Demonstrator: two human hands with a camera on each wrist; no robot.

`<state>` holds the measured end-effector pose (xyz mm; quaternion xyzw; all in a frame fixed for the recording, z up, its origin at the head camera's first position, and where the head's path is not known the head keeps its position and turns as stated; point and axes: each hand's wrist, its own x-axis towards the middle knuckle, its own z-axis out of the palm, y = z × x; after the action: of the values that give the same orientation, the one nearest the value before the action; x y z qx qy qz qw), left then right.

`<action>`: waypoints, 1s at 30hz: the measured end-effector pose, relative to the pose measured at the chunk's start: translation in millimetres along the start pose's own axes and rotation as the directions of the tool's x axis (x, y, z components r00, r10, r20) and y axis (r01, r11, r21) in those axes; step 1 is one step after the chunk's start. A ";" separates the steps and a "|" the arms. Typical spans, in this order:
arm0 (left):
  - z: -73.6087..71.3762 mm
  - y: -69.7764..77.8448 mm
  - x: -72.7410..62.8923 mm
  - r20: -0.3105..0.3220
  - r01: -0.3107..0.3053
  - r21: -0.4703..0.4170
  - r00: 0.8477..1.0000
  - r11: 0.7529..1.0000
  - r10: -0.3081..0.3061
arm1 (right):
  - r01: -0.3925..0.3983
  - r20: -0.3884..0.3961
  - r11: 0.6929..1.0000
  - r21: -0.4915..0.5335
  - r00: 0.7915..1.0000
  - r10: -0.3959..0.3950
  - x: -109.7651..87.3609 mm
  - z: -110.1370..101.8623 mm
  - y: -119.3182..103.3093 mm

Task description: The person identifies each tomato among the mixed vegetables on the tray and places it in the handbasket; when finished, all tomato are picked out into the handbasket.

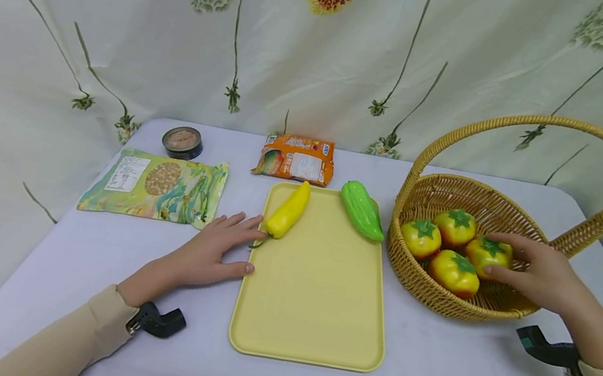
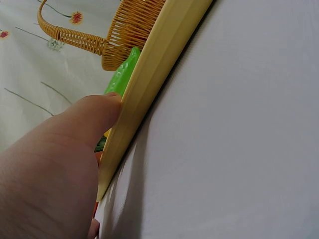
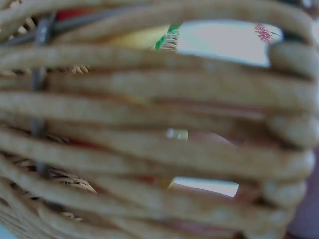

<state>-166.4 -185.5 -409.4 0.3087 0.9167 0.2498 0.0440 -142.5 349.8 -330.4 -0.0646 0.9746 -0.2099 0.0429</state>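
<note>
My right hand [image 1: 537, 271] reaches into the wicker basket [image 1: 454, 311], thumb and fingers around one yellow-and-red tomato [image 1: 483, 255] with a green star-shaped top. Three more such tomatoes [image 1: 454, 272] sit beside it in the basket. Blurred wicker fills most of the right wrist view and hides much of that hand. On the other side, my left hand [image 1: 214, 250] lies with fingers spread at the left rim of the yellow tray [image 1: 312, 308]. Its thumb [image 2: 102, 109] touches the rim. A yellow pepper [image 1: 289, 210] lies at the tray's upper left, close to the left fingertips.
A green bumpy vegetable [image 1: 363, 211] lies across the tray's upper right corner. Behind the tray is an orange packet [image 1: 297, 160]. To the left are a green-yellow bag [image 1: 159, 187] and a round dark tin [image 1: 182, 141]. The basket's tall handle [image 1: 531, 119] arches above it.
</note>
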 end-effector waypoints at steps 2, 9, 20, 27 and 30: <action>-0.3 0.3 -0.3 0.002 0.002 -0.001 1.000 1.000 -0.002 | 0.002 0.002 1.000 -0.005 1.000 -0.002 0.6 0.5 -0.8; 0.6 -1.2 -0.2 -0.005 0.001 0.006 1.000 1.000 -0.001 | 0.001 0.003 0.999 -0.034 1.000 -0.001 2.0 1.7 -2.9; 1.8 -2.0 -1.6 -0.024 -0.014 0.008 1.000 1.000 0.014 | -0.015 0.025 0.999 -0.051 1.000 0.016 5.3 1.2 -2.8; 1.7 -1.6 -1.1 -0.018 -0.009 0.006 1.000 1.000 0.009 | -0.039 0.026 0.998 -0.047 0.999 0.040 6.6 1.3 -3.3; 1.2 -1.1 -0.9 -0.022 -0.016 0.011 1.000 1.000 0.016 | -0.047 0.040 0.998 -0.042 0.998 0.049 7.1 1.2 -4.2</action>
<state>-165.9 -186.3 -411.1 0.3135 0.9160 0.2484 0.0302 -149.0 344.5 -330.2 -0.0464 0.9789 -0.1876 0.0664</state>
